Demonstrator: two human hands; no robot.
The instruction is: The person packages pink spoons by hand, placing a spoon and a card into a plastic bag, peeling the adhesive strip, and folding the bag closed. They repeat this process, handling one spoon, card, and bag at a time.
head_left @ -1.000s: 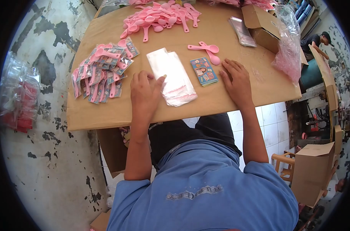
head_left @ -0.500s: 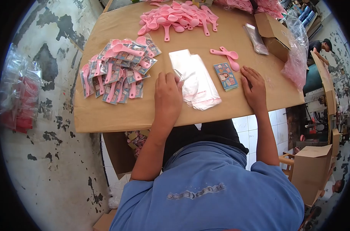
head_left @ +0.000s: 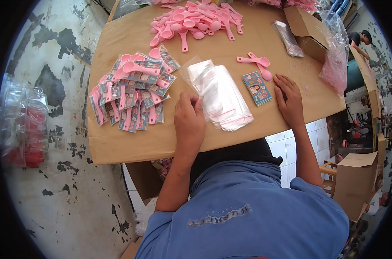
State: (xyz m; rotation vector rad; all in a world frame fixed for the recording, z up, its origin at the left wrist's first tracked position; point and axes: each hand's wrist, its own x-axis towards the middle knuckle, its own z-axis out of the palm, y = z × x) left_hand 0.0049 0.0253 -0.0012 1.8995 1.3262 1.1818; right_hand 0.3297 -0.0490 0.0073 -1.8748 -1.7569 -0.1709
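My left hand (head_left: pixel 190 118) is closed at the left edge of a stack of clear plastic bags (head_left: pixel 230 101), its thumb and fingers pinching one bag (head_left: pixel 199 73) that slants up over the stack. My right hand (head_left: pixel 289 100) lies on the table with fingers slightly apart, holding nothing, just right of a small stack of blue printed cards (head_left: pixel 257 88). Above the cards, two pink spoons (head_left: pixel 260 61) lie crossed. On the left is a heap of packed spoons with cards (head_left: pixel 133 88); at the top is a pile of loose pink spoons (head_left: pixel 196 21).
The brown-covered table (head_left: pixel 131 149) ends near my waist. At its right stand an open cardboard box (head_left: pixel 306 32) and clear plastic wrap (head_left: pixel 334 56), beside a plastic packet (head_left: pixel 288 39). A person (head_left: pixel 360 39) bends at the far right. Bags hang on the left wall.
A clear bag at my left hand now shows lifted and slanted off the stack's upper left. My right hand stays beside the cards. The whole view has shifted slightly.
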